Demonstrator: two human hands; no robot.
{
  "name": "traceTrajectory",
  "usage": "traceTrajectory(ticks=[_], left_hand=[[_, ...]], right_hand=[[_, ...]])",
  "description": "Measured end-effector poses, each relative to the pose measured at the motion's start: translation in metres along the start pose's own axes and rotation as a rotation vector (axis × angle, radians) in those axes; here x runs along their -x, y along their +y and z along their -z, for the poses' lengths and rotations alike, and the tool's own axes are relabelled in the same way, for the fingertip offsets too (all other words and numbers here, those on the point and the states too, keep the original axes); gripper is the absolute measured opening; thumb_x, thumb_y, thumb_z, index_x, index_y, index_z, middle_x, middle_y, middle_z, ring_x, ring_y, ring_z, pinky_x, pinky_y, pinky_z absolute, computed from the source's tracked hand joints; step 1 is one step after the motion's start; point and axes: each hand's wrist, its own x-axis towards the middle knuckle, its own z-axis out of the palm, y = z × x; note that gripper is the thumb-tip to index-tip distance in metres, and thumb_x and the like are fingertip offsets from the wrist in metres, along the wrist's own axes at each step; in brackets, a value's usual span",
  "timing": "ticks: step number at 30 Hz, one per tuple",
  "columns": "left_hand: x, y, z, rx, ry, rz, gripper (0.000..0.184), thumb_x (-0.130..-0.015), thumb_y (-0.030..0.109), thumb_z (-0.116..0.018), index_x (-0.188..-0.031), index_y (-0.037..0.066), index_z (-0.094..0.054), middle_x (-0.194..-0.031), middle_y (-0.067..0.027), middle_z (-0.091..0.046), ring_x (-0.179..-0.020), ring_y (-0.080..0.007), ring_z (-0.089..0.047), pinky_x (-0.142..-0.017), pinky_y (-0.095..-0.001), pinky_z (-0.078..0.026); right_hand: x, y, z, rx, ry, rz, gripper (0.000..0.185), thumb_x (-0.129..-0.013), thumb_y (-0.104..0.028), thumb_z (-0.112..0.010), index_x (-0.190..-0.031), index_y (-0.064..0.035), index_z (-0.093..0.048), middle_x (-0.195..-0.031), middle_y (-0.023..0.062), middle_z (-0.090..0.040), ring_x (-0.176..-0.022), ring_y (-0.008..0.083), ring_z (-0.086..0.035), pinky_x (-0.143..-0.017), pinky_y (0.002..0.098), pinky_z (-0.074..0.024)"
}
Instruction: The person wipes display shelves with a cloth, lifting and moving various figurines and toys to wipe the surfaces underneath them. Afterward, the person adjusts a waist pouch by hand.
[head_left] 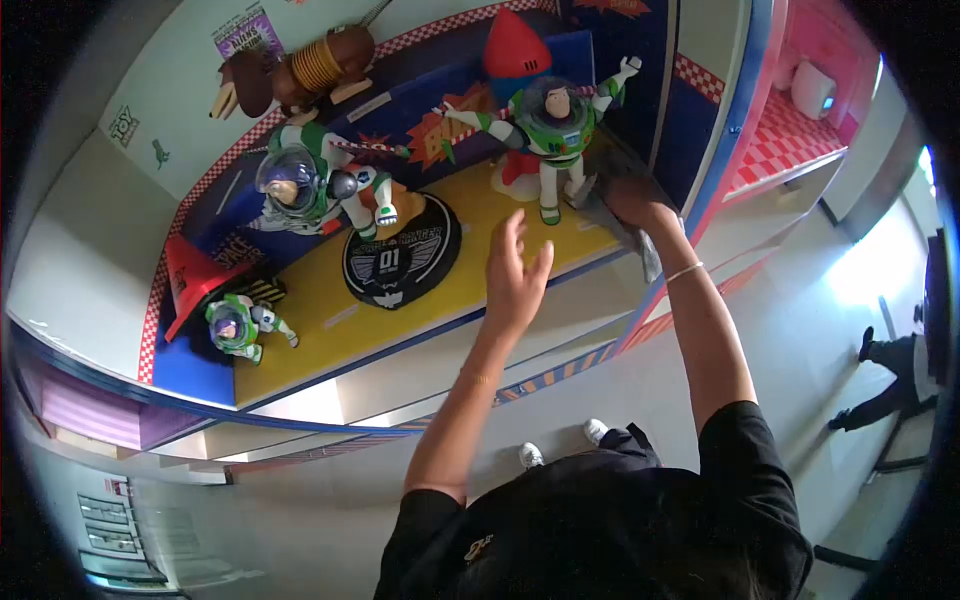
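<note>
A grey cloth (648, 258) lies under and around my right hand (640, 200) at the right end of the yellow shelf (590, 236). That hand grips the cloth, though its fingers are in shadow. Just left of it stands a white-and-green space ranger figure (556, 140) with its arms spread. In front of the shelf's edge, my left hand (517, 275) hangs in the air, fingers apart and holding nothing. A round black base (425, 250) marked 01 is left of it, with a larger helmeted space ranger figure (305, 190) posed beside and above the base.
A small space ranger figure (232, 325) and a red angular piece (195, 280) are at the shelf's left end. A brown spring dog (305, 72) is up on the back wall. A pink checkered cabinet (785, 140) adjoins on the right. Another person's legs (890, 370) show at far right.
</note>
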Motion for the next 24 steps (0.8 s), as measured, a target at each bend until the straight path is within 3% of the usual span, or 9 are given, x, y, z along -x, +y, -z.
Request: traceTrajectory(ticks=[2, 3, 7, 12, 17, 24], left_hand=[[-0.029, -0.012, -0.012, -0.192, 0.040, -0.213, 0.044, -0.081, 0.010, -0.061, -0.121, 0.000, -0.046, -0.111, -0.0166, -0.056, -0.093, -0.0321, -0.056, -0.079, -0.0390, -0.047], [-0.040, -0.015, -0.017, -0.182, 0.050, -0.218, 0.044, -0.081, 0.010, -0.061, -0.121, 0.000, -0.046, -0.111, -0.0166, -0.056, -0.093, -0.0321, -0.056, -0.079, -0.0390, -0.047], [-0.072, -0.019, -0.036, -0.142, 0.023, -0.040, 0.043, -0.078, 0.009, -0.063, -0.117, -0.002, -0.049, -0.102, -0.0164, -0.061, -0.085, -0.0322, -0.059, -0.076, -0.0386, -0.048], [-0.094, -0.016, -0.047, 0.052, -0.006, -0.017, 0.040, -0.075, 0.008, -0.066, -0.111, -0.003, -0.053, -0.095, -0.0152, -0.064, -0.081, -0.0294, -0.061, -0.074, -0.0359, -0.049], [-0.114, -0.011, -0.054, 0.352, -0.105, -0.014, 0.040, -0.073, 0.009, -0.070, -0.108, -0.003, -0.056, -0.099, -0.0140, -0.065, -0.084, -0.0247, -0.062, -0.075, -0.0323, -0.048], [-0.120, -0.030, -0.054, 0.352, -0.121, -0.025, 0.037, -0.072, 0.009, -0.072, -0.104, -0.004, -0.059, -0.100, -0.0121, -0.066, -0.087, -0.0209, -0.063, -0.076, -0.0297, -0.048]], right_hand=[[-0.001, 0.001, -0.009, -0.046, -0.031, -0.054, 0.031, -0.086, -0.015, -0.042, -0.102, -0.0009, -0.064, -0.100, 0.0203, -0.064, -0.090, 0.0357, -0.059, -0.079, 0.0408, -0.0474], [-0.001, 0.001, -0.013, -0.068, -0.044, -0.078, 0.031, -0.086, -0.016, -0.042, -0.104, -0.0010, -0.063, -0.102, 0.0202, -0.063, -0.091, 0.0356, -0.059, -0.080, 0.0407, -0.0471], [-0.006, 0.003, -0.029, -0.167, -0.098, -0.181, 0.034, -0.086, -0.018, -0.042, -0.110, -0.0016, -0.061, -0.109, 0.0200, -0.061, -0.096, 0.0352, -0.058, -0.084, 0.0403, -0.0462], [-0.018, 0.007, -0.042, -0.327, -0.152, -0.341, 0.039, -0.087, -0.021, -0.042, -0.118, -0.0024, -0.057, -0.119, 0.0197, -0.058, -0.103, 0.0347, -0.057, -0.090, 0.0397, -0.0451], [-0.024, 0.004, -0.038, -0.582, -0.003, -0.409, 0.041, -0.085, -0.025, -0.049, -0.121, -0.0062, -0.057, -0.123, 0.0164, -0.057, -0.110, 0.0315, -0.054, -0.093, 0.0388, -0.0432], [-0.031, 0.015, -0.048, -0.750, -0.075, -0.391, 0.043, -0.083, -0.028, -0.055, -0.122, -0.0082, -0.057, -0.121, 0.0126, -0.058, -0.109, 0.0278, -0.054, -0.095, 0.0381, -0.0410]])
